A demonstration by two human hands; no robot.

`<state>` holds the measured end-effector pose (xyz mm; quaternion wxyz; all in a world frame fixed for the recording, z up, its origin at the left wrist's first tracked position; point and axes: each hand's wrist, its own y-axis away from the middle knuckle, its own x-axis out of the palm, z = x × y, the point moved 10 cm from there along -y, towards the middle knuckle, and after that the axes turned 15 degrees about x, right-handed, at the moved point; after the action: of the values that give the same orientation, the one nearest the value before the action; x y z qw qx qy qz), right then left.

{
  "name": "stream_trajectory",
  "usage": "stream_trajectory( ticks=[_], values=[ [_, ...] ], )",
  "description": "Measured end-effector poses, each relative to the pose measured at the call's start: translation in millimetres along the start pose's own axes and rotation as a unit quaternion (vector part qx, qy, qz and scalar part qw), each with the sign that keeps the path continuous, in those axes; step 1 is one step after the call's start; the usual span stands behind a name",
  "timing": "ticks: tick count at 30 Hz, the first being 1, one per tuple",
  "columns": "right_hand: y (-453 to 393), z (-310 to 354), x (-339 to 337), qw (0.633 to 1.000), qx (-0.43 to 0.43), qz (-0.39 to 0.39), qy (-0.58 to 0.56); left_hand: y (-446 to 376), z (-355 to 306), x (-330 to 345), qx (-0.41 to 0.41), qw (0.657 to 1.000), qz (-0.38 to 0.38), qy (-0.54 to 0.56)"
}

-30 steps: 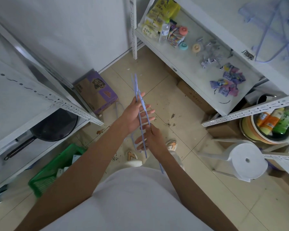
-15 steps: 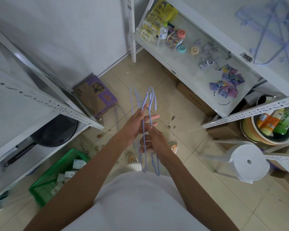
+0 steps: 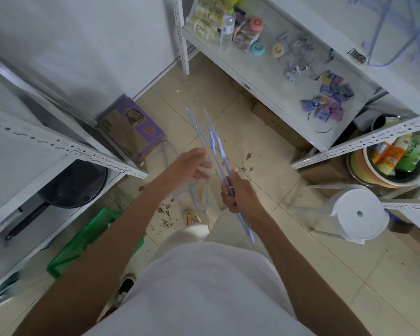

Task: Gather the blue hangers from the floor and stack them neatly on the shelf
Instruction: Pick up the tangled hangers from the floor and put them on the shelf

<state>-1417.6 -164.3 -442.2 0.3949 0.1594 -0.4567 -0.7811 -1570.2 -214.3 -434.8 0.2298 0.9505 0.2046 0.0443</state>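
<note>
My right hand (image 3: pixel 239 194) grips a bundle of thin blue hangers (image 3: pixel 212 141) seen edge-on, slanting up and to the left over the tiled floor. My left hand (image 3: pixel 192 164) hovers just left of the bundle with fingers spread, touching it lightly or not at all. More blue hangers (image 3: pixel 194 200) lie on the floor below my hands, partly hidden by my left arm. Another pile of blue hangers (image 3: pixel 398 32) rests on the white shelf (image 3: pixel 364 18) at the top right.
A lower white shelf (image 3: pixel 260 69) holds snack packets, a bottle and clips. A cardboard box (image 3: pixel 131 129) stands by the wall, a green basket (image 3: pixel 83 241) on the floor at left, a white stool (image 3: pixel 359 214) at right. Debris is scattered on the tiles.
The hangers turned from upright to slanting left, now held by my right hand alone. My left hand has let go and opened beside them.
</note>
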Motion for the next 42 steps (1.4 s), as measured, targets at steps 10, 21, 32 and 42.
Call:
stream_trajectory(
  ticks=[10, 21, 32, 42],
  values=[
    [46, 41, -34, 0.959, 0.028, 0.251, 0.129, -13, -152, -12, 0.383, 0.809, 0.045, -0.443],
    [46, 129, -145, 0.918, -0.114, -0.188, 0.332, -21, -81, 31, 0.103, 0.926, 0.246, -0.269],
    [15, 40, -58, 0.986, -0.019, -0.033, -0.16, 14, -23, 99, 0.044, 0.997, 0.036, 0.06],
    [9, 61, -61, 0.987, -0.078, -0.084, -0.113, 17, 23, 114, 0.029, 0.993, -0.044, 0.102]
  ],
)
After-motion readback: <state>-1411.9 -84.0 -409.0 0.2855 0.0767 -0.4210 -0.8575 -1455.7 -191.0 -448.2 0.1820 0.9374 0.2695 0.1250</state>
